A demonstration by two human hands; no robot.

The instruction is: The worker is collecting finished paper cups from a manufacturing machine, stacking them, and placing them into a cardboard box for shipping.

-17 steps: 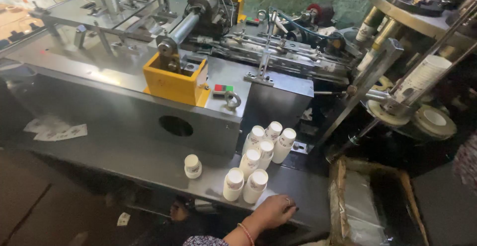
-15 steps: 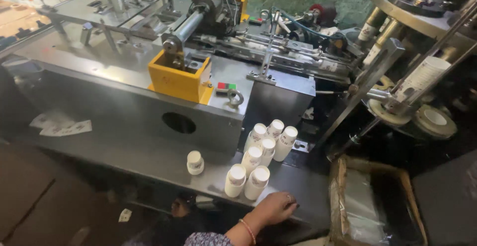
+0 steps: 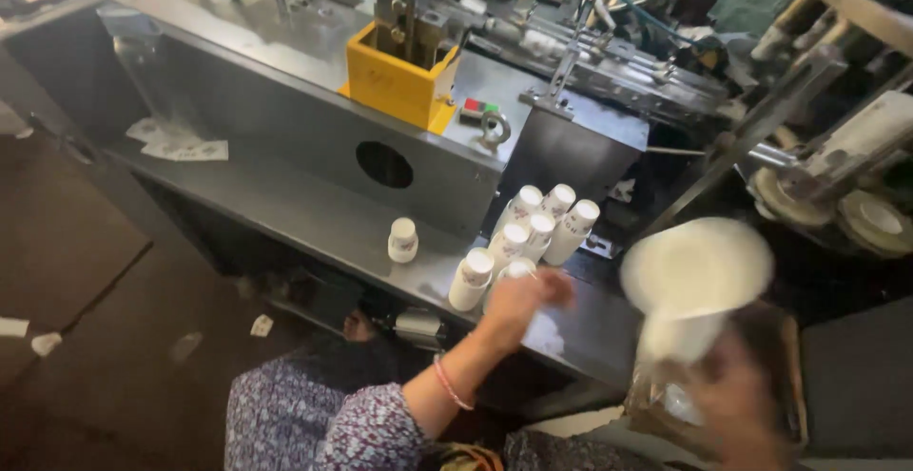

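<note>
While the lone cup stack (image 3: pixel 403 240) stands apart at the left of the grey worktop (image 3: pixel 285 207), the left hand (image 3: pixel 521 297), which lay flat at the worktop edge a moment ago, has risen to the near stack of white paper cups (image 3: pixel 519 271); its fingers are closed around that stack. The remaining stacks (image 3: pixel 547 219) lean against the machine housing (image 3: pixel 285 100). At the right, the right hand (image 3: pixel 732 400), blurred, has entered view gripping an upturned paper cup stack (image 3: pixel 692 286). Judgement: collection of stacks is under way.
</note>
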